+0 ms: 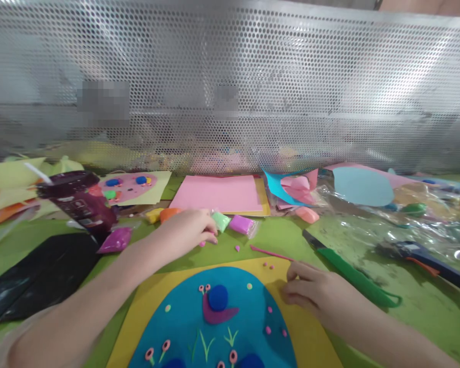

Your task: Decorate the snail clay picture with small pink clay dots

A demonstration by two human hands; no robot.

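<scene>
My left hand reaches over the green table, its fingers curled together beside a light green clay packet. A small pink bit of clay shows just under those fingers; whether they grip it is hidden. My right hand is closed above the right side of a yellow sheet; what its fingertips hold, if anything, cannot be seen. A thin pink stick runs up to its knuckles. On the sheet, a blue oval bears a purple clay snail, green grass blades and small pink dots.
Left stand a dark cup with a straw, a black pouch and a magenta packet. Ahead lie a purple packet and pink paper. Right are a green-handled cutter and a dark tool. Perforated metal borders the back.
</scene>
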